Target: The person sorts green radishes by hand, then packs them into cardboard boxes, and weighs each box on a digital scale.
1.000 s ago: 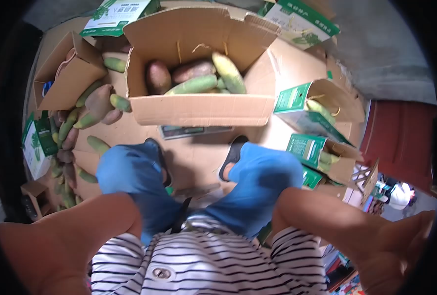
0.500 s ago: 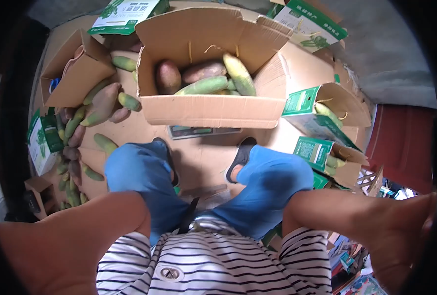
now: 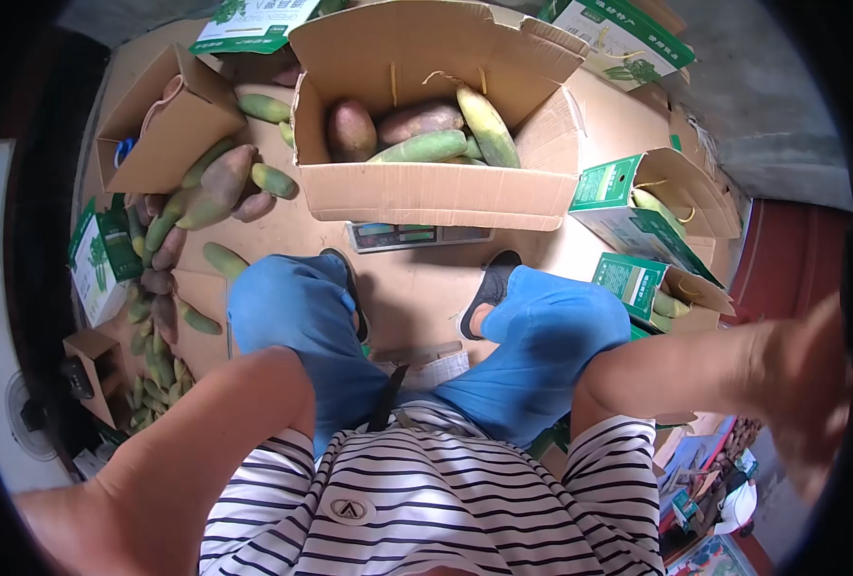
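Note:
My left hand [image 3: 57,528] is at the lower left edge of the view, its fingers cut off or hidden by the dark border. At the right edge, my right hand [image 3: 815,403] is raised and smeared by motion, and whatever it may hold cannot be made out. Between and beyond my feet stands a large open cardboard box [image 3: 436,197] with several green and reddish radishes [image 3: 421,147] inside. The box rests on a scale [image 3: 421,236] with a small display. Neither hand touches the box.
Loose radishes [image 3: 225,178] lie in a pile at the left, beside an open carton [image 3: 172,130] and a green-white box [image 3: 100,264]. Green boxes holding radishes [image 3: 642,221] stand at the right, near a red surface [image 3: 796,254]. More printed boxes [image 3: 623,38] are at the back.
The view has shifted, so the box and floor items appear slightly further right and higher. My left forearm is lower and angled more downward; my right hand has risen slightly.

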`<action>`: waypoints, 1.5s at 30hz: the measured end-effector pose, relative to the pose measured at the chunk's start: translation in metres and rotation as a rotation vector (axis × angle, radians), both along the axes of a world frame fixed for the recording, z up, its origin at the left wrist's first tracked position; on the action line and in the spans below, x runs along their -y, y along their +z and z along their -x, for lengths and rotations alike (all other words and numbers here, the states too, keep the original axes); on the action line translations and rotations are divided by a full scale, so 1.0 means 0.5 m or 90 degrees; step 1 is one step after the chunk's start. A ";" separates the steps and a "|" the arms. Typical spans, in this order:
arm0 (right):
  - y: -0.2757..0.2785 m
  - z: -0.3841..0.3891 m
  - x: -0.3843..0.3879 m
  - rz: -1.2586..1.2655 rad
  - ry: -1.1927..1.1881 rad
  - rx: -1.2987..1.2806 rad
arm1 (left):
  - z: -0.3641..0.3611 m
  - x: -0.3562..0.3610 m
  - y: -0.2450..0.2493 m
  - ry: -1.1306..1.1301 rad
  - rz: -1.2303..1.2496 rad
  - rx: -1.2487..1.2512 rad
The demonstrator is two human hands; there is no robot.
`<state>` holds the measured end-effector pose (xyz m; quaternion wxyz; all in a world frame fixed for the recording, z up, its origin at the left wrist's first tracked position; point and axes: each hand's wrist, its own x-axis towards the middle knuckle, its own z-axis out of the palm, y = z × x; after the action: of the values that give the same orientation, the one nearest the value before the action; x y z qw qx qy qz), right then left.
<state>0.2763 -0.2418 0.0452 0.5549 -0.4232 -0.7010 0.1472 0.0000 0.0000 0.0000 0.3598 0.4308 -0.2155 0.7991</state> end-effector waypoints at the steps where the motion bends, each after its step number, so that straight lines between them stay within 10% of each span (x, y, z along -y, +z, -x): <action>1: -0.004 -0.014 -0.006 0.000 0.010 -0.006 | -0.082 -0.044 -0.009 0.000 -0.004 0.002; 5: -0.077 -0.087 -0.062 -0.083 0.029 -0.086 | -0.109 -0.088 -0.051 0.060 0.099 -0.149; 8: -0.115 -0.059 -0.092 -0.106 0.035 -0.247 | -0.138 -0.142 -0.063 -0.163 0.086 -0.333; 11: -0.161 0.038 -0.183 -0.234 -0.691 -0.286 | -0.218 -0.218 -0.135 0.071 0.002 -0.481; 13: -0.215 -0.054 -0.141 -0.055 -0.400 -0.300 | -0.257 -0.200 -0.171 -0.052 0.157 -0.665; 18: -0.309 -0.019 -0.199 0.203 -0.469 -0.196 | -0.268 -0.179 -0.221 0.348 -0.101 -0.843; 21: -0.363 -0.008 -0.205 0.289 -0.443 -0.202 | -0.266 -0.135 -0.216 0.140 0.052 -1.064; 22: -0.383 -0.010 -0.203 0.315 -0.451 -0.173 | -0.267 -0.170 -0.283 0.303 -0.179 -0.985; 29: -0.480 -0.027 -0.162 0.341 -0.638 0.374 | -0.288 -0.117 -0.446 0.292 -0.330 -1.240; 45: -0.486 -0.028 -0.127 0.530 -0.584 0.370 | -0.300 -0.063 -0.485 0.307 -0.525 -1.378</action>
<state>0.2902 -0.1784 -0.1976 0.1414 -0.8778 -0.4564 0.0349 0.1500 0.0315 -0.2423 0.0291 0.9964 0.0467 -0.0640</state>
